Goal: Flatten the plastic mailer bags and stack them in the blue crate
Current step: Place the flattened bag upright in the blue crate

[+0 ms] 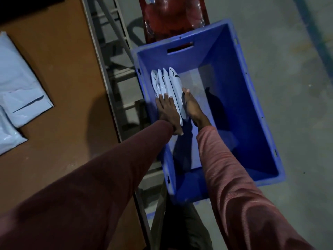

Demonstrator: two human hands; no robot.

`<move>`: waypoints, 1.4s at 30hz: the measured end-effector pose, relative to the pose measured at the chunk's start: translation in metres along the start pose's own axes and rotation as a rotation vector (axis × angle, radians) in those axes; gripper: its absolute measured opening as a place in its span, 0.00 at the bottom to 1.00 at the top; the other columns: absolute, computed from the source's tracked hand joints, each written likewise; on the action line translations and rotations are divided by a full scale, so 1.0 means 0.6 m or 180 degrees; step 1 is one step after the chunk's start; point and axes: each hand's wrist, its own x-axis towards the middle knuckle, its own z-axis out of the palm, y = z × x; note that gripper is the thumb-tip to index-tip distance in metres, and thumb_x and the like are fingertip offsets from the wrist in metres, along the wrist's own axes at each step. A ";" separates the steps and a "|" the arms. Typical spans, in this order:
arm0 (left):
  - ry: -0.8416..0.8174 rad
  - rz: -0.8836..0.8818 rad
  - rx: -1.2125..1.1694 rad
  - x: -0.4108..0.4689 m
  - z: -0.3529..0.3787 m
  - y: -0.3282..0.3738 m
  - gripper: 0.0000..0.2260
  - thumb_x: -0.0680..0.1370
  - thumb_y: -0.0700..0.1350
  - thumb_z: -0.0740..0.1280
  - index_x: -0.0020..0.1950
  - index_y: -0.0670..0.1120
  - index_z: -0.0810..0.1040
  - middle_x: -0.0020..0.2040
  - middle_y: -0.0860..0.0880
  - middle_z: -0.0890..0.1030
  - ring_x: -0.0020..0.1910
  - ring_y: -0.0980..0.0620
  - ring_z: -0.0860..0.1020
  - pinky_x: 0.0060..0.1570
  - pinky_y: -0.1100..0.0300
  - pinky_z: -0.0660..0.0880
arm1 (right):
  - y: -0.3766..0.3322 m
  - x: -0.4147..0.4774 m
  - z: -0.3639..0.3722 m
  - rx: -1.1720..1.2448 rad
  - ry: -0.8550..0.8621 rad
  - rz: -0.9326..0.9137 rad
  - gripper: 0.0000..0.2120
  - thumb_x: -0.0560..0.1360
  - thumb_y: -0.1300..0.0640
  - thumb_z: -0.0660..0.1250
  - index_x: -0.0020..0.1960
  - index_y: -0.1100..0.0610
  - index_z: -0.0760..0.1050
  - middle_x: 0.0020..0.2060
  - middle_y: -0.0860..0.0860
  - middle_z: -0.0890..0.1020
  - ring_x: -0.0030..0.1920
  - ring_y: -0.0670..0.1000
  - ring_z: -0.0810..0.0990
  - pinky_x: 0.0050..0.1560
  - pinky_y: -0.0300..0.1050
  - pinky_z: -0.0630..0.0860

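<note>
Mailer bags (166,83), four, stand on edge in one blue crate (252,109), along its left wall, long axes running from the near end toward the handle end. The left hand (167,110) presses on them with straight fingers, grip released; the right hand (191,107) lies flat against the outermost (fingertips partly hidden). Flat bags (19,82) on the worktop (68,83) are cut off, so their count is unclear.
</note>
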 end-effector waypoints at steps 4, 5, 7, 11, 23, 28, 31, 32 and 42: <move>-0.0016 -0.0015 -0.0211 0.002 -0.001 -0.001 0.69 0.64 0.77 0.70 0.81 0.32 0.40 0.82 0.29 0.43 0.81 0.27 0.46 0.78 0.32 0.45 | 0.021 0.003 -0.005 0.0054 0.0112 -0.0074 0.41 0.75 0.23 0.50 0.77 0.47 0.69 0.76 0.45 0.70 0.75 0.46 0.68 0.80 0.54 0.60; 0.0013 -0.0005 -0.0211 -0.002 -0.004 0.001 0.69 0.64 0.77 0.70 0.82 0.32 0.40 0.82 0.29 0.44 0.81 0.27 0.46 0.79 0.33 0.45 | 0.021 -0.002 -0.006 0.0009 0.0165 -0.0113 0.41 0.75 0.24 0.49 0.77 0.49 0.68 0.76 0.46 0.70 0.76 0.46 0.68 0.80 0.53 0.60; 0.0058 0.0011 -0.0168 -0.006 -0.005 0.007 0.68 0.65 0.77 0.70 0.82 0.33 0.41 0.82 0.29 0.45 0.81 0.28 0.47 0.79 0.33 0.46 | -0.001 -0.029 0.001 -0.0069 0.0263 -0.0144 0.38 0.77 0.29 0.50 0.77 0.51 0.68 0.77 0.47 0.70 0.76 0.46 0.68 0.80 0.53 0.60; 0.0030 0.0037 -0.0110 -0.011 0.005 0.015 0.67 0.65 0.76 0.70 0.83 0.34 0.42 0.82 0.29 0.45 0.82 0.29 0.46 0.78 0.32 0.44 | -0.022 -0.072 0.009 -0.0382 0.0269 -0.0294 0.25 0.86 0.42 0.53 0.77 0.53 0.69 0.76 0.48 0.71 0.75 0.47 0.68 0.79 0.49 0.61; 0.0161 0.0047 -0.0055 -0.048 -0.004 0.007 0.59 0.71 0.73 0.67 0.83 0.34 0.46 0.82 0.31 0.52 0.82 0.30 0.50 0.78 0.32 0.43 | -0.022 -0.109 0.012 -0.0296 0.0274 -0.0364 0.37 0.81 0.29 0.45 0.75 0.51 0.72 0.75 0.47 0.72 0.75 0.46 0.68 0.79 0.54 0.62; 0.0362 0.0160 -0.0111 -0.074 -0.022 0.002 0.46 0.77 0.64 0.66 0.82 0.35 0.54 0.80 0.33 0.59 0.81 0.31 0.54 0.79 0.32 0.45 | -0.034 -0.124 0.008 -0.0164 0.0405 -0.0413 0.35 0.83 0.33 0.44 0.75 0.54 0.71 0.74 0.50 0.73 0.72 0.46 0.71 0.78 0.52 0.64; 0.0438 0.0170 -0.0099 -0.085 -0.030 -0.002 0.44 0.79 0.62 0.65 0.82 0.35 0.53 0.81 0.34 0.58 0.81 0.31 0.53 0.79 0.32 0.42 | -0.039 -0.132 0.004 -0.0160 0.0453 -0.0390 0.34 0.84 0.34 0.43 0.77 0.53 0.70 0.75 0.50 0.72 0.71 0.45 0.71 0.77 0.51 0.64; 0.0483 0.0174 -0.0104 -0.089 -0.031 -0.003 0.43 0.79 0.62 0.64 0.82 0.35 0.53 0.81 0.34 0.58 0.81 0.31 0.52 0.79 0.32 0.42 | -0.040 -0.136 0.002 -0.0171 0.0483 -0.0395 0.34 0.84 0.34 0.42 0.77 0.52 0.70 0.76 0.50 0.71 0.71 0.46 0.70 0.78 0.51 0.64; 0.1180 0.0304 -0.0589 -0.230 -0.053 -0.053 0.32 0.80 0.60 0.61 0.76 0.40 0.69 0.76 0.33 0.67 0.81 0.33 0.57 0.78 0.30 0.38 | -0.092 -0.267 0.004 -0.0716 0.0773 -0.1013 0.24 0.87 0.44 0.52 0.73 0.55 0.75 0.71 0.49 0.76 0.66 0.38 0.71 0.69 0.34 0.68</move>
